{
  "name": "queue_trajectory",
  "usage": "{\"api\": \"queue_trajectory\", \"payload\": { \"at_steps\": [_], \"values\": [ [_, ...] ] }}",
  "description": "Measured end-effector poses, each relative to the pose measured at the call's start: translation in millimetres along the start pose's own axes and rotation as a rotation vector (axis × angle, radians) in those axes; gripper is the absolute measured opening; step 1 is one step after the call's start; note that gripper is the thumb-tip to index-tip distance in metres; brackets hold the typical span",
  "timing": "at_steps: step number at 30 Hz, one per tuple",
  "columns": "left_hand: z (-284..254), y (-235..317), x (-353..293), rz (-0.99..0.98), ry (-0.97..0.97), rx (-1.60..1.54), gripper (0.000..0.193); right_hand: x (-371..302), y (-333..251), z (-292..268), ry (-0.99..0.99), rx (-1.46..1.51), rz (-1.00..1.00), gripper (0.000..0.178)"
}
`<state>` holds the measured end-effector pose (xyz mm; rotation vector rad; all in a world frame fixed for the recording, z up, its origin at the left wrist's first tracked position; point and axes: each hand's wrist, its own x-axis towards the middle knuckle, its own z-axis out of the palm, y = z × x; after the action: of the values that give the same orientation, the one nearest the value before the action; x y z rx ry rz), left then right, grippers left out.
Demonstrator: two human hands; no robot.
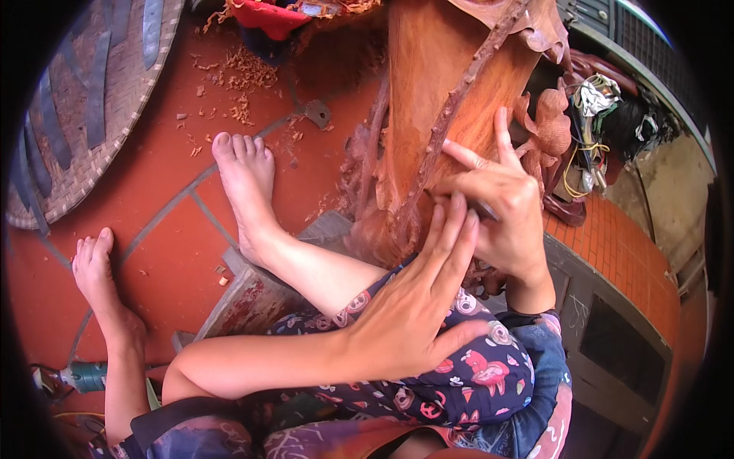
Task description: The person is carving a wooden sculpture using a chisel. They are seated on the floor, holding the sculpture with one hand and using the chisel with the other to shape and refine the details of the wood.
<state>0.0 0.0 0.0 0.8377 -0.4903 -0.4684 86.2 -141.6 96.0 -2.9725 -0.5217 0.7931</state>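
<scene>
A large reddish-brown carved wood piece [428, 84] stands upright in front of me, with a knobbly carved branch running down its face. My right hand [501, 206] is closed around a small dark tool [483, 208] and presses it against the carving's lower part, index finger stretched up along the wood. My left hand [417, 302] lies open beside it, fingers extended and fingertips touching the right hand and the tool. My knee in patterned dark fabric sits under both hands.
My bare feet [248, 183] rest on red floor tiles [153, 191], one on a worn wooden block [252, 298]. Wood shavings [245, 76] lie scattered at the top. A woven round tray [84, 99] is at the left, a green power tool [80, 376] lower left, cables at the right.
</scene>
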Motion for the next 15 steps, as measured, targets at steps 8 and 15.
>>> {"api": "queue_trajectory", "payload": {
  "at_steps": [8,15],
  "values": [
    [-9,12,0,-0.025,0.008,-0.038,0.110,2,-8,-2,-0.091,-0.038,-0.036,0.008],
    [-10,1,3,0.031,-0.007,-0.001,0.113,3,-6,2,0.160,0.023,0.039,0.006]
  ]
}}
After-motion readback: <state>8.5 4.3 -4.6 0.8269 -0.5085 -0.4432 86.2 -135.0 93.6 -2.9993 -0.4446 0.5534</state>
